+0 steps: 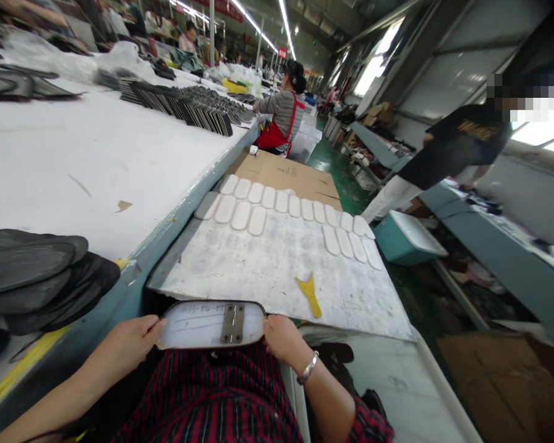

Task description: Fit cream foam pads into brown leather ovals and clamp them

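An oval plate [196, 325] with a dark rim, a pale face and a metal hinge on its right half is held level in front of my body. My left hand [136, 338] pinches its left end, and my right hand [281, 338] grips the right end. Just beyond it lies a white-topped board [281, 264] with rows of pale oval pieces [240, 215]. A yellow forked piece [310, 295] rests near the board's front edge.
On the left, a white table [74, 160] bears dark oval pieces [37, 277] and a row of dark stacked pieces [180, 107]. A person in a red apron [281, 123] sits ahead; another [452, 147] stands right, by a teal bin [404, 240].
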Demonstrator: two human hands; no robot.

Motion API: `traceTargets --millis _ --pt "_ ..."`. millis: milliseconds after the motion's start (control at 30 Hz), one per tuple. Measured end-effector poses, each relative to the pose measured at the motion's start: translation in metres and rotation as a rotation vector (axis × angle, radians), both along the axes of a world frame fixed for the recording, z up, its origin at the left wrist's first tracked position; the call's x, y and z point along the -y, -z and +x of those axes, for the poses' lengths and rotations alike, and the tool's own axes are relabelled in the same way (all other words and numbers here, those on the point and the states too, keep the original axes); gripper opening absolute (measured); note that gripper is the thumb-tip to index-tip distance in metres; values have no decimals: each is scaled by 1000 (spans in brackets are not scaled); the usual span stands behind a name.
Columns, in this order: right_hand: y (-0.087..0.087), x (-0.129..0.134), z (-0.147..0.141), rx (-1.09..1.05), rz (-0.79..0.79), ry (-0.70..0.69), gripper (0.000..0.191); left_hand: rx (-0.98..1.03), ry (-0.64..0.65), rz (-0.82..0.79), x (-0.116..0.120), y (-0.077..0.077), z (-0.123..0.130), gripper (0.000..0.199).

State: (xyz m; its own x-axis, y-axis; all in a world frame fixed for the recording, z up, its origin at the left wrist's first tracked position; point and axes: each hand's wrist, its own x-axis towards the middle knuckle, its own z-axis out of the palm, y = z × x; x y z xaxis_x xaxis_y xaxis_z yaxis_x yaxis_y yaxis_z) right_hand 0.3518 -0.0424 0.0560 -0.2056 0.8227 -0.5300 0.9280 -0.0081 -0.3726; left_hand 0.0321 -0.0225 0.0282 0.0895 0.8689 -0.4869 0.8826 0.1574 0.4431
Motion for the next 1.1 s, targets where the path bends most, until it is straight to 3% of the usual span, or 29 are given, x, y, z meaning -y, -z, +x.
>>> traceTargets --millis 100,167,333,567,833,933,1100 --pt "7 3 1 -63 -63 82 46 11 50 -42 -10 -2 -3 39" --pt "11 5 2 -97 -81 113 51 4 129 37 -16 -8 -5 41" --pt "10 9 -1 -64 -3 135 45 -33 233 174 -19 -18 -4 41" --pt "-3 1 -4 101 135 112 42 -46 197 216 -11 -25 -4 40" --pt "-11 -25 -14 169 250 -67 36 -24 243 269 -31 -43 12 31" --pt "-1 -16 -17 181 306 -81 41 -86 204 266 -27 -43 20 23" --pt "33 -20 -4 150 369 -99 43 -103 134 264 -28 -33 20 23"
